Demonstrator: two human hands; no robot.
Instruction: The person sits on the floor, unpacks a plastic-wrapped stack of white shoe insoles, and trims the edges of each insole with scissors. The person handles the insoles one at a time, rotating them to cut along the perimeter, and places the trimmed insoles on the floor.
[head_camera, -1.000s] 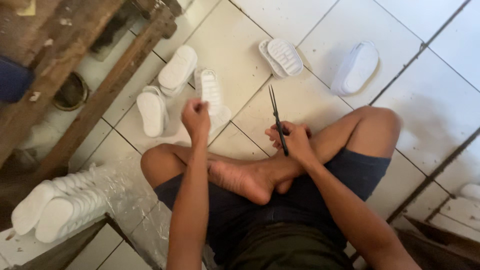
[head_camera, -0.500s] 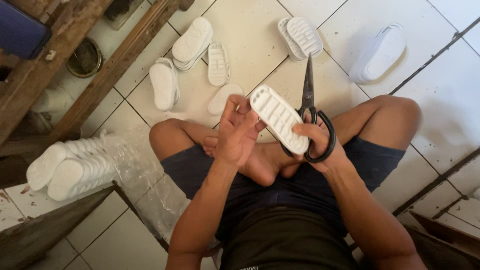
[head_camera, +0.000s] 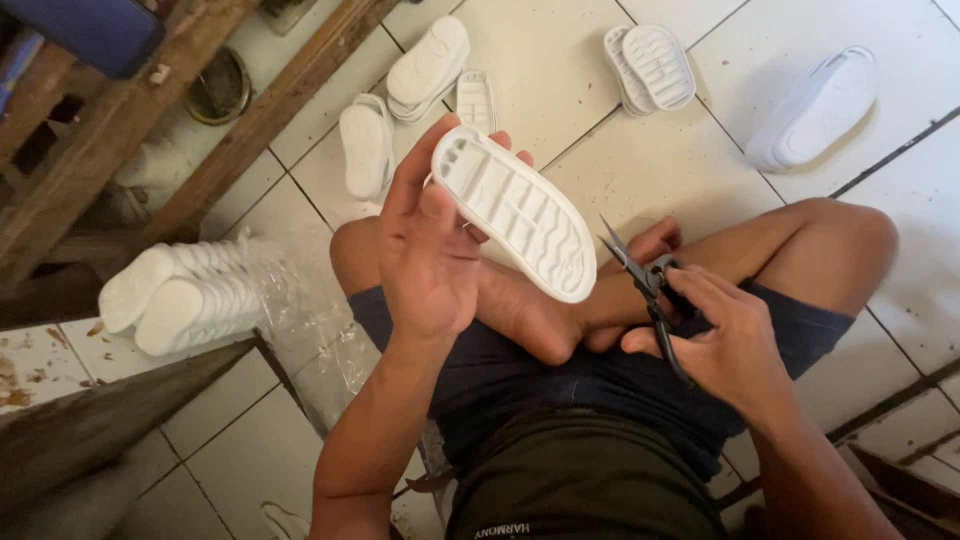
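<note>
White moulded shoe sole, ribbed tread side up, is raised over the person's crossed legs in the only view there is, the head camera looking down. The left hand is closed on it at the heel end, thumb laid across the tread face and fingers curled behind, so the toe end slants down to the right towards the scissors. The right hand is closed through the scissor loops; the blades point up and left, parted only slightly, their tips just short of the sole's lower edge and not touching it.

Trimming the rim looks to be the step in hand. To do it well, the left hand should probably keep its grip away from the edge being cut and turn the sole into the blades rather than twist the scissors. Short snips close along the rim seem safer than one long bite, which could nick the tread. The bare foot lies directly under the blades, so the tips are best kept angled away from it.

On the tiled floor beyond lie more white soles, and a bagged stack of soles lies to the left beside a wooden beam.
</note>
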